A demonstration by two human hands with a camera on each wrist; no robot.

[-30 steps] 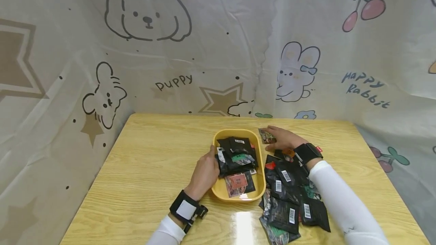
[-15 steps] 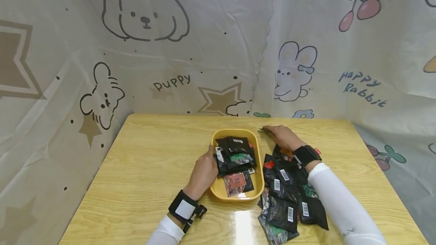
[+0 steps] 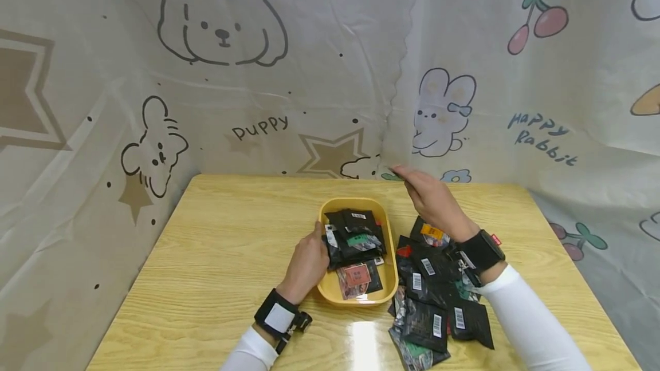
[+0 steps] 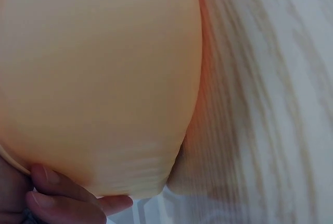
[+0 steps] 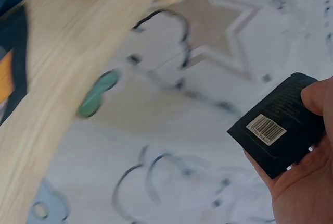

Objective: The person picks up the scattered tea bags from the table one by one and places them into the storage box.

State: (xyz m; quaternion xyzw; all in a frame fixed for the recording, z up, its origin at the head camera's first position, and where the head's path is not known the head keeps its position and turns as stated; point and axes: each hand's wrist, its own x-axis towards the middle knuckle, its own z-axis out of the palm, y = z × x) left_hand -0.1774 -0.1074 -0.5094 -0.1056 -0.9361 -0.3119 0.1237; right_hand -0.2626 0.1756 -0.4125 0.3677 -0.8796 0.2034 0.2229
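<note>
My left hand (image 3: 304, 259) grips the left rim of a yellow plastic bin (image 3: 356, 302); in the left wrist view, its fingers (image 4: 67, 195) curl at the edge of the bin's wall. Several black packets (image 3: 363, 219) lie in the bin, along with one with a pink label (image 3: 358, 275) near its front. Raised over the far part of the table, my right hand (image 3: 438, 196) pinches a small flat black packet (image 5: 276, 125) between thumb and fingers. Its barcode side shows in the right wrist view; the head view catches it almost edge-on.
A loose pile of black packets (image 3: 428, 319) with barcodes lies right of the bin. One with an orange patch (image 3: 432, 232) is at its far end, under the right forearm's reach. A printed cloth wall (image 3: 330, 90) rises behind the wooden table (image 3: 232, 233).
My right hand takes hold of the packet lying beyond the pile, lifts it off the table and tilts it edge-on. The left hand stays on the bin's rim.
</note>
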